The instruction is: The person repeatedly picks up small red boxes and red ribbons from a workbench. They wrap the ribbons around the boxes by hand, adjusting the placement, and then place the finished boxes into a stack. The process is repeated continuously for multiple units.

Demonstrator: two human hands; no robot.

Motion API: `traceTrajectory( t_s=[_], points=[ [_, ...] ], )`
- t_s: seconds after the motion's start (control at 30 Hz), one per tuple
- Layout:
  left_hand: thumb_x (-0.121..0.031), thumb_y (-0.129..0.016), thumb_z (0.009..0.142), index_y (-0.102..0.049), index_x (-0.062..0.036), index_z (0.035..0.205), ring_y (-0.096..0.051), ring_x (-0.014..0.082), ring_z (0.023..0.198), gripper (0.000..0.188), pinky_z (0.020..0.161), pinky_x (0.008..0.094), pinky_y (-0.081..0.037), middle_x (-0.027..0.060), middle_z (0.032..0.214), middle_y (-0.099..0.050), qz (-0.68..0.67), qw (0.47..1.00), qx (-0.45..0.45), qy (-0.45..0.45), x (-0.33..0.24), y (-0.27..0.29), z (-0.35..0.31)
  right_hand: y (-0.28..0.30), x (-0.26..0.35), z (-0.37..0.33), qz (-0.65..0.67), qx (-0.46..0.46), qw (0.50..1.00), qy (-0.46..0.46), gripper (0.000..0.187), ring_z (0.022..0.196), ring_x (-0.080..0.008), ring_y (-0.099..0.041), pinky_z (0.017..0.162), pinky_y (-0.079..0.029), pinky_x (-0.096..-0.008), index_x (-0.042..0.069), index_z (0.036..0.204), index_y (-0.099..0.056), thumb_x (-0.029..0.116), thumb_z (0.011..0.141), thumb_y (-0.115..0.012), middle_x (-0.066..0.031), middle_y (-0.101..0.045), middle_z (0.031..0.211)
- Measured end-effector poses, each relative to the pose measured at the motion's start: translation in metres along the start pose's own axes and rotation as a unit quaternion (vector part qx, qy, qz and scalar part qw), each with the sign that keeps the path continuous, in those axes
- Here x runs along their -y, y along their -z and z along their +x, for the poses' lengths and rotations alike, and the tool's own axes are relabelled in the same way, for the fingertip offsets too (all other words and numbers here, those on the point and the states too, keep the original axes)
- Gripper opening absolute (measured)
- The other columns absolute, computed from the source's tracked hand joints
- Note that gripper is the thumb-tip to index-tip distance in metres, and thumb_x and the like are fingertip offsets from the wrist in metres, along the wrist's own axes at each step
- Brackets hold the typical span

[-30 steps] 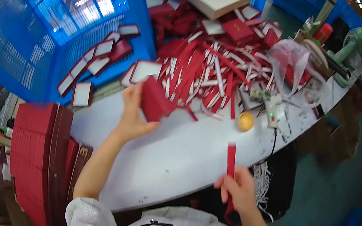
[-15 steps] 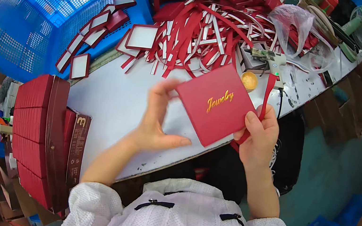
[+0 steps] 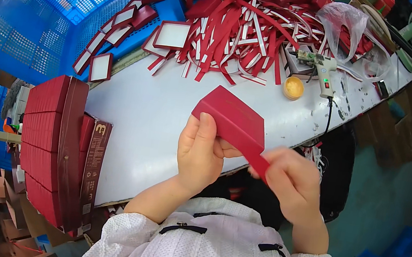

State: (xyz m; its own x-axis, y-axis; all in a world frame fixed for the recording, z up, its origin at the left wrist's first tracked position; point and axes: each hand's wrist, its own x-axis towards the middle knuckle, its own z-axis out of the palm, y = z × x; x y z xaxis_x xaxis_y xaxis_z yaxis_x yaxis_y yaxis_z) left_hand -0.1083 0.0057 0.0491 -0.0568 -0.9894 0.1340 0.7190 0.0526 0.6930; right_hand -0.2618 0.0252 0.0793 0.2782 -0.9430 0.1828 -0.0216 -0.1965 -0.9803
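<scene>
My left hand [image 3: 199, 160] grips a red gift box [image 3: 232, 117] above the front of the white table, its thumb on the near face and fingers underneath. The box is tilted; gold lettering shows faintly on its lid. At the box's right corner, my right hand [image 3: 294, 186] pinches a red ribbon [image 3: 259, 164] that runs along the side of the box. Whether the ribbon is attached there I cannot tell. Beyond the hands stand a small round tub with yellow contents [image 3: 293, 88] and a white glue gun [image 3: 326, 76] with a black cord.
Red-and-white ribbon strips [image 3: 234, 38] lie heaped at the back, with red box parts [image 3: 172, 35] beside them. A blue crate [image 3: 21, 29] stands at left. Nearer, a carton [image 3: 93, 164] adjoins stacked red boxes [image 3: 41, 136]. A clear plastic bag [image 3: 342, 29] lies back right.
The box has passed from my right hand's grip into my left hand and been tilted, its lid turned away. My right hand has drawn the ribbon down to the box's right corner.
</scene>
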Motion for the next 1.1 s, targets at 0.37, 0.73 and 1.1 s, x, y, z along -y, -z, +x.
traceTrajectory(
  t_s=[0.37,0.73,1.1],
  points=[
    [-0.023,-0.026,0.089,-0.033,0.002,0.102,-0.056,0.0254,0.084,0.029,0.073,0.0389,-0.049,0.0165,0.098,-0.049,0.081,0.996,0.018,0.026,-0.008,-0.005,-0.01,-0.002,-0.005,0.005,-0.13,0.007,0.987,0.1,0.016,0.053,-0.0203,-0.044,0.081,-0.034,-0.044,0.003,0.059,-0.045,0.005,0.072,-0.055,-0.0037,-0.042,0.055],
    [0.001,-0.045,0.08,-0.037,0.002,0.1,-0.057,0.0184,0.079,0.022,0.068,0.0318,-0.05,0.0132,0.091,-0.053,0.186,0.982,0.009,-0.034,-0.002,-0.007,-0.01,-0.002,-0.005,0.005,-0.145,0.007,0.981,0.127,0.017,0.05,-0.0229,-0.04,0.075,-0.037,-0.0393,0.002,0.058,-0.043,0.003,0.07,-0.054,-0.0061,-0.04,0.054],
    [-0.003,-0.045,0.08,-0.039,0.0027,0.099,-0.058,0.0208,0.077,0.021,0.064,0.0318,-0.052,0.0149,0.09,-0.053,0.109,0.993,-0.054,0.002,-0.006,-0.007,-0.001,0.006,-0.016,0.009,-0.165,-0.023,0.984,0.065,0.012,0.049,-0.0202,-0.044,0.052,-0.035,-0.0304,0.003,0.062,-0.047,0.007,0.071,-0.055,-0.0059,-0.046,0.054]
  ],
)
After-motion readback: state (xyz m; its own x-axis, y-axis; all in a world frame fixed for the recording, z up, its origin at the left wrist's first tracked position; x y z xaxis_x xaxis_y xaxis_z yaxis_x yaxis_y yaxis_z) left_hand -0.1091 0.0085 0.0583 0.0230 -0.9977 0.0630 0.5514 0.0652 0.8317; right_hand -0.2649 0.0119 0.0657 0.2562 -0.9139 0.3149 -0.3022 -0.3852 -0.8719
